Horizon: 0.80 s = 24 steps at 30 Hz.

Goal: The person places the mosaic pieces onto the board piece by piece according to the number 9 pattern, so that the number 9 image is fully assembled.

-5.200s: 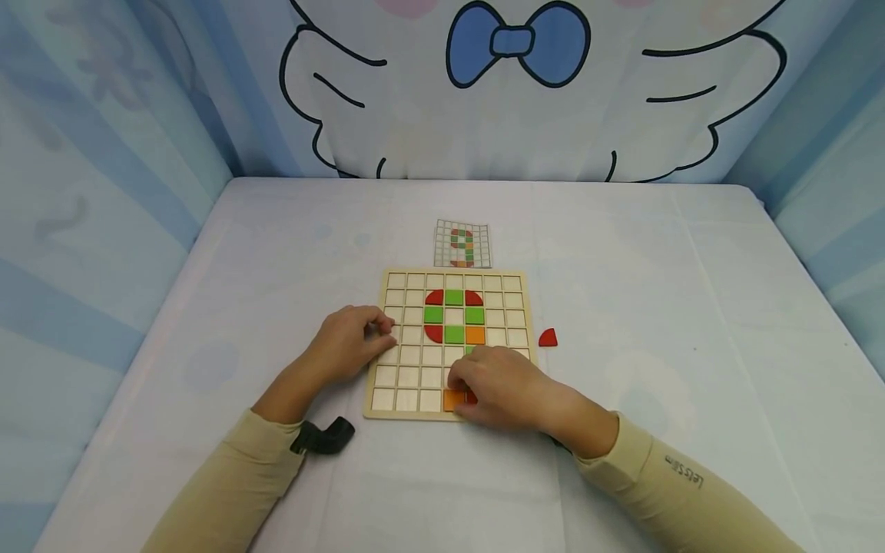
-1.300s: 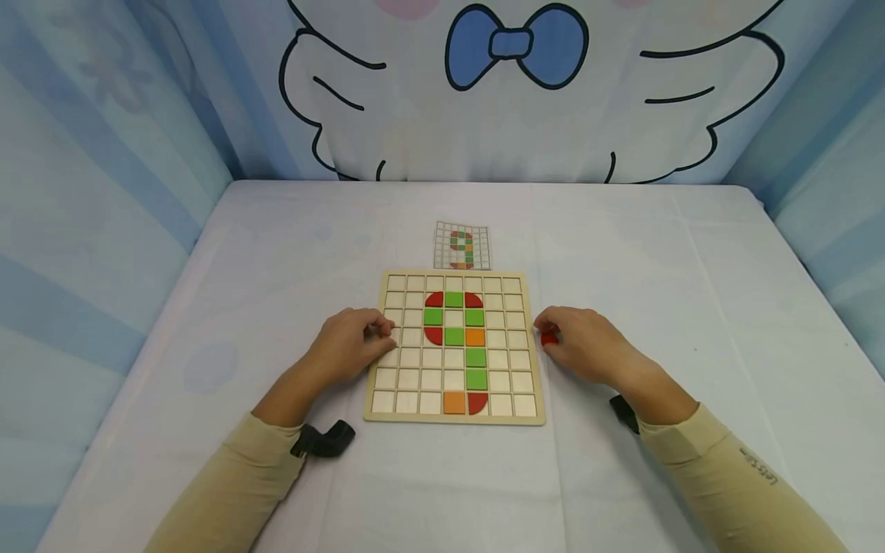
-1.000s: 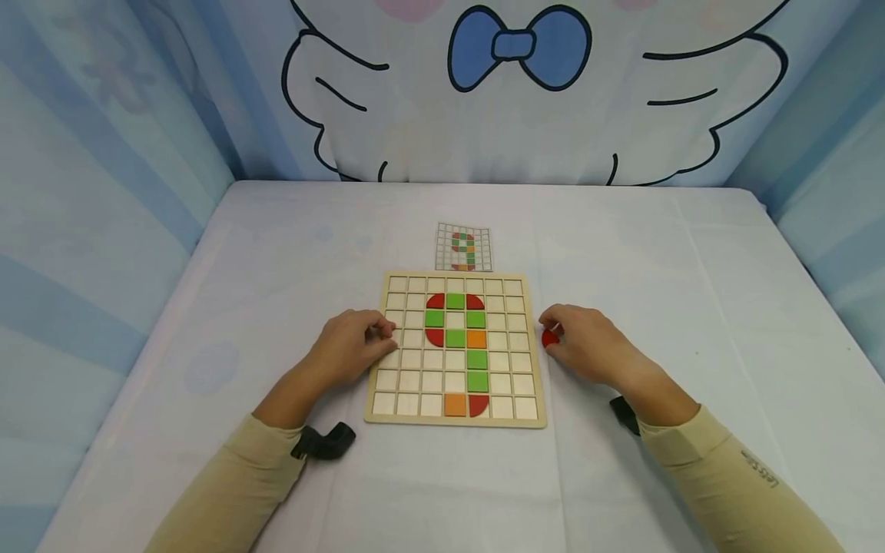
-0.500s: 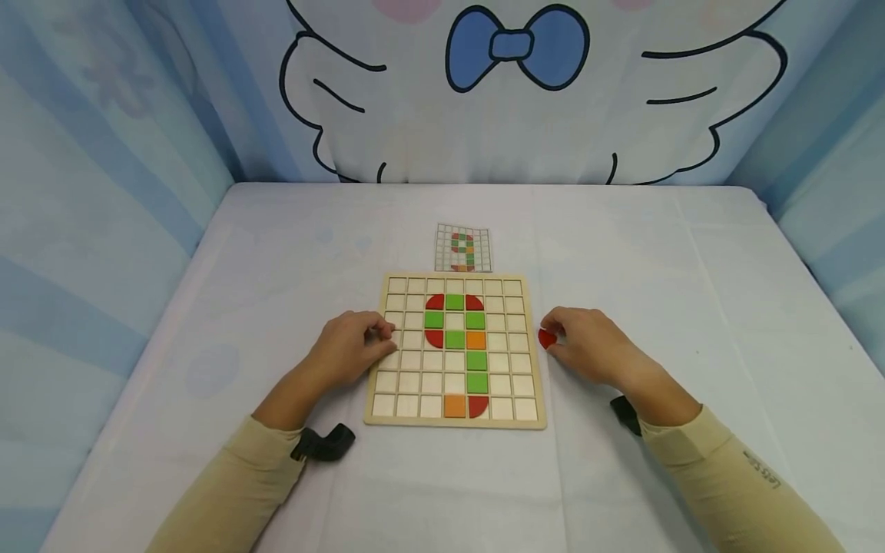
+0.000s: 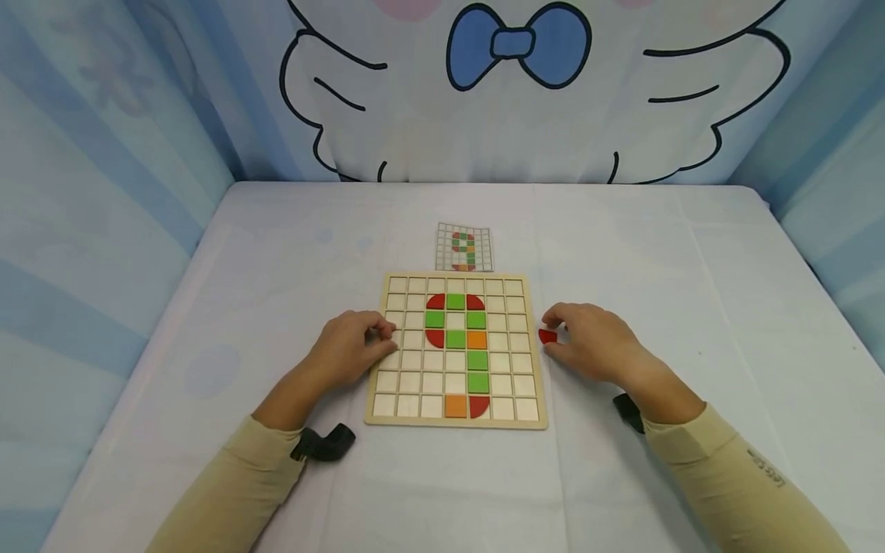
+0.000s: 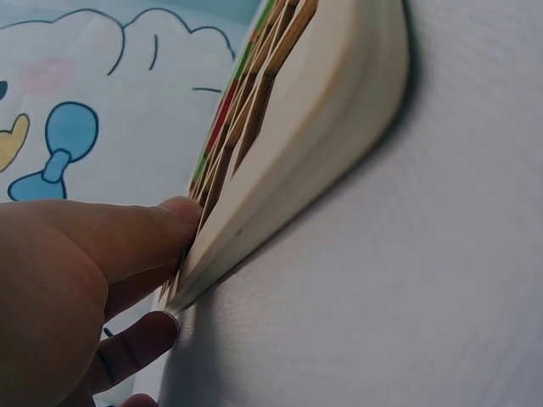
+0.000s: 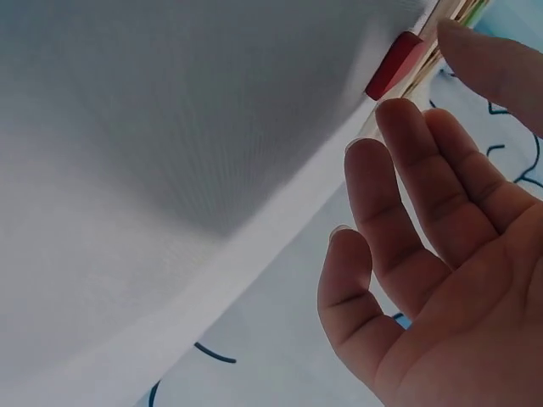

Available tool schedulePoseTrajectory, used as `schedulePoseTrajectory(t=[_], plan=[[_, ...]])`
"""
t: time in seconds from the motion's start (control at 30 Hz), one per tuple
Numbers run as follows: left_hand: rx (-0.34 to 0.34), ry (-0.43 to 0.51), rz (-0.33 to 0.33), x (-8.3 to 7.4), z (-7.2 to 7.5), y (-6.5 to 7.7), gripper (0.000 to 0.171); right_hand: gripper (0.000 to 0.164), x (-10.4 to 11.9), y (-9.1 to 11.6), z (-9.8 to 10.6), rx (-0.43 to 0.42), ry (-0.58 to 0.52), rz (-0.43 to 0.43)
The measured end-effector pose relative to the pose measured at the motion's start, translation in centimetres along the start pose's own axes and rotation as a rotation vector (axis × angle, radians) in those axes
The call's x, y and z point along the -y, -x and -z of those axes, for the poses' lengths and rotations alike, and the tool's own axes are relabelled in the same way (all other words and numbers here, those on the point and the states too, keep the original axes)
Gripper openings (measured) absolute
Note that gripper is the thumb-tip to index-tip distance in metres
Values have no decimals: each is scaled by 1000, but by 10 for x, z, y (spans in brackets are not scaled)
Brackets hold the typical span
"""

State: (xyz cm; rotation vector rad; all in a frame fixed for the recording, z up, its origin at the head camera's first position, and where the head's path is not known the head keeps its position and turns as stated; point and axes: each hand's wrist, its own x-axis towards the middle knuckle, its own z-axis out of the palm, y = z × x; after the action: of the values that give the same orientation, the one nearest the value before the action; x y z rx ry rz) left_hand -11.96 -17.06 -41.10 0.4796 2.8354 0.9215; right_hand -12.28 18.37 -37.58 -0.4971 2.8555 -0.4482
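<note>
In the head view, a wooden grid board point(image 5: 422, 382) lies flat, with red quarter-round, green square and orange square tiles in a 9-like figure. My left hand point(image 5: 354, 346) holds the board's left edge; in the left wrist view the thumb point(image 6: 174, 222) is on its upper side and a fingertip at its edge. My right hand point(image 5: 596, 343) hovers just right of the board, thumb and fingers parted around a loose red quarter-round tile point(image 5: 548, 336). That tile lies on the tablecloth beside the board's right edge. In the right wrist view the fingers look apart from the tile point(image 7: 395, 65).
A small pattern card point(image 5: 464, 247) showing a coloured 9 on a grid lies behind the board. White cloth covers the table point(image 5: 691, 292). Printed curtains point(image 5: 512, 123) stand at the back and both sides. Each wrist carries a black camera mount point(image 5: 325, 443).
My right hand went from the board's bottom rows to the loose red tile. That tile has been turned so its curve faces lower left, and the fingers have parted from it. My left hand stays put.
</note>
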Motion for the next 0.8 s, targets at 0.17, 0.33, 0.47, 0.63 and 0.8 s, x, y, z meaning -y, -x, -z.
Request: schedulePoseTrajectory(t=[0.17, 0.33, 0.47, 0.63, 0.8], plan=[[-3, 5, 0, 0, 0, 0, 13, 24, -1, 0, -2, -16, 8, 14], [-7, 0, -9, 0, 0, 0, 13, 23, -2, -1, -4, -40, 16, 32], [-9, -4, -12, 0, -1, 0, 13, 23, -1, -1, -5, -51, 17, 41], [-8, -8, -13, 0, -1, 0, 13, 24, 1, 0, -4, -68, 10, 39], [-4, -14, -16, 0, 0, 0, 13, 26, 7, 0, -1, -67, 0, 35]])
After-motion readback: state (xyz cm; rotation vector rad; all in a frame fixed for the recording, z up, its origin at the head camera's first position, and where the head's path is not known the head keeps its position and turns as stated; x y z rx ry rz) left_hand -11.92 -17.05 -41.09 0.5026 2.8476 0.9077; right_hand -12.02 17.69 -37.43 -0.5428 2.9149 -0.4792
